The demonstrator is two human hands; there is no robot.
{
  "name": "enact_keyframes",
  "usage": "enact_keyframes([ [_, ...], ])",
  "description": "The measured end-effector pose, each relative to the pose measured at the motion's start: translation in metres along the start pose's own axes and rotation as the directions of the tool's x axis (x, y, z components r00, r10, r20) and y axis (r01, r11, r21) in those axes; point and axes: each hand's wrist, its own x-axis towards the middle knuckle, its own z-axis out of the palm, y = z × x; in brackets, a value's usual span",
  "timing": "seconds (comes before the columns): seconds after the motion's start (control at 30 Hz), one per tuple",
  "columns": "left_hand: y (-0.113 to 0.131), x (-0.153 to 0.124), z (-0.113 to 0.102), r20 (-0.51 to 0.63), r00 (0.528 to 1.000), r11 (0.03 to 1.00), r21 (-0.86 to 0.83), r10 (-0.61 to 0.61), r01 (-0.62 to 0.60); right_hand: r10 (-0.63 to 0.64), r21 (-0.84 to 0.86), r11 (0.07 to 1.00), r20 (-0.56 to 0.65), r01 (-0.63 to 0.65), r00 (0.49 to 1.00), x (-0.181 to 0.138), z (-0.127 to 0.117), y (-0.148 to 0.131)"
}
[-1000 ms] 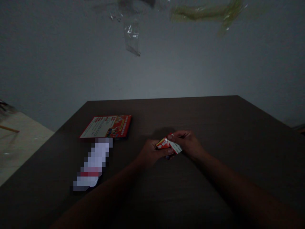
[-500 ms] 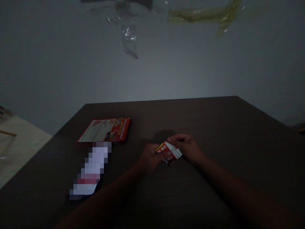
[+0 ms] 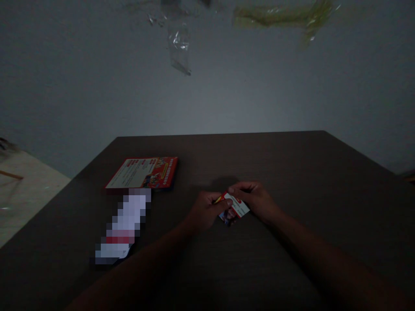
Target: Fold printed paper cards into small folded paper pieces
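Observation:
A small red and white printed card (image 3: 240,209), with a picture at its lower corner, is held just in front of me over the dark table. Whether it is a single card or a thin stack I cannot tell. My left hand (image 3: 206,211) is closed on its left side, the thumb lying across the printed face. At the upper right edge, my right hand (image 3: 257,201) pinches the same card with bent fingers. Parts of both hands' fingers are hidden beneath or behind the card.
On the left of the dark table (image 3: 292,164) lies a flat red and white printed box (image 3: 132,175). Nearer me is a long, blurred-out pale object (image 3: 125,222). A wall (image 3: 246,95) with tape and clear plastic rises behind the table.
My left thumb has shifted up across the card, covering the large lettering and baring more of the picture. My right hand keeps its pinch. The view has moved slightly.

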Motion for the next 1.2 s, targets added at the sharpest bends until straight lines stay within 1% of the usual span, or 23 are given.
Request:
enact_keyframes([
  [0.17, 0.0, 0.0, -0.001, 0.032, 0.999, 0.999, 0.008, -0.037, 0.036, -0.018, -0.023, 1.0, -0.026, 0.018, 0.999, -0.002, -0.001, -0.003],
  [0.3, -0.002, 0.002, -0.002, -0.02, 1.0, 0.996, 0.09, -0.022, 0.024, -0.004, -0.04, 0.999, -0.01, 0.004, 1.0, -0.001, -0.003, -0.002],
  [0.43, -0.005, 0.003, -0.004, -0.043, 0.999, 0.993, 0.118, 0.006, -0.001, 0.029, -0.027, 0.999, 0.02, -0.028, 0.999, -0.001, -0.004, -0.001],
  [0.5, -0.007, 0.003, -0.006, -0.085, 0.996, 0.992, 0.125, 0.025, -0.014, 0.022, -0.004, 1.0, 0.058, -0.022, 0.998, -0.002, -0.005, 0.0],
  [0.6, -0.006, 0.005, -0.009, -0.204, 0.977, 0.992, 0.126, 0.056, -0.03, -0.032, 0.006, 0.999, 0.129, 0.031, 0.991, -0.004, -0.008, 0.0],
  [0.67, -0.004, 0.005, -0.009, -0.258, 0.964, 0.994, 0.105, 0.063, -0.037, -0.047, -0.011, 0.999, 0.152, 0.049, 0.987, -0.005, -0.009, 0.0],
  [0.73, -0.002, 0.006, -0.007, -0.276, 0.959, 0.997, 0.058, 0.06, -0.046, -0.028, -0.011, 0.999, 0.147, 0.03, 0.989, -0.006, -0.008, 0.0],
  [0.87, 0.0, 0.006, -0.004, -0.283, 0.957, 0.998, 0.003, 0.06, -0.062, 0.013, 0.022, 1.0, 0.083, -0.015, 0.996, -0.006, -0.003, -0.001],
  [1.07, 0.004, 0.004, -0.002, -0.321, 0.944, 0.997, 0.007, 0.076, -0.078, 0.022, 0.034, 0.999, 0.061, -0.024, 0.998, -0.006, -0.001, 0.001],
  [1.2, 0.006, 0.003, -0.001, -0.315, 0.947, 0.998, 0.015, 0.064, -0.063, 0.046, 0.031, 0.998, 0.065, -0.048, 0.997, -0.006, -0.001, 0.005],
])
